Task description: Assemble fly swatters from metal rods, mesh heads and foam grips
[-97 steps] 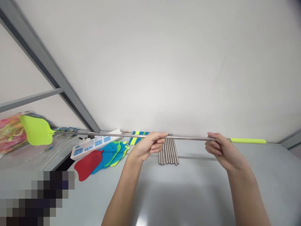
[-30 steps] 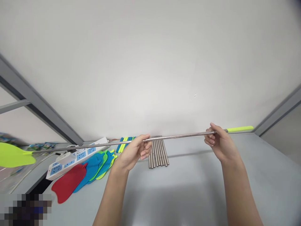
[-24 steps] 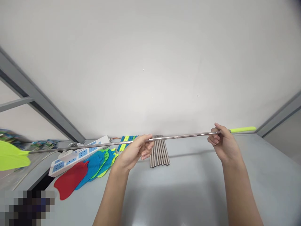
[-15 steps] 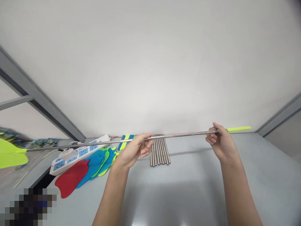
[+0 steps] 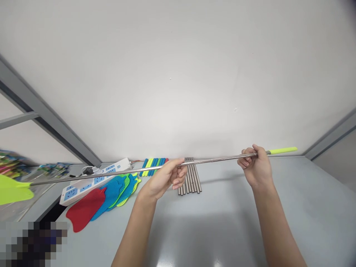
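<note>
A long telescopic fly swatter (image 5: 219,159) stretches across the view, its metal rod drawn out. Its yellow-green paddle (image 5: 13,190) is at the far left, cut off by the frame edge, and its yellow-green handle (image 5: 283,150) at the right. Around the middle of the rod my left hand (image 5: 167,180) is closed. My right hand (image 5: 256,165) pinches the rod just left of the handle. Behind and below the left hand, several metal tubes (image 5: 191,178) lie side by side on the grey table (image 5: 217,222).
Several coloured handles (image 5: 151,167) lie in a row by the wall. Left of them are a white power strip (image 5: 94,181) with plugs and overlapping swatter paddles, a red one (image 5: 86,209) in front. Packaged items (image 5: 13,165) sit at far left. A grey frame post (image 5: 47,111) rises there.
My left hand has slid slightly right along the rod. The right hand has shifted a little left, showing more rod beside the handle. The paddle end has dipped slightly.
</note>
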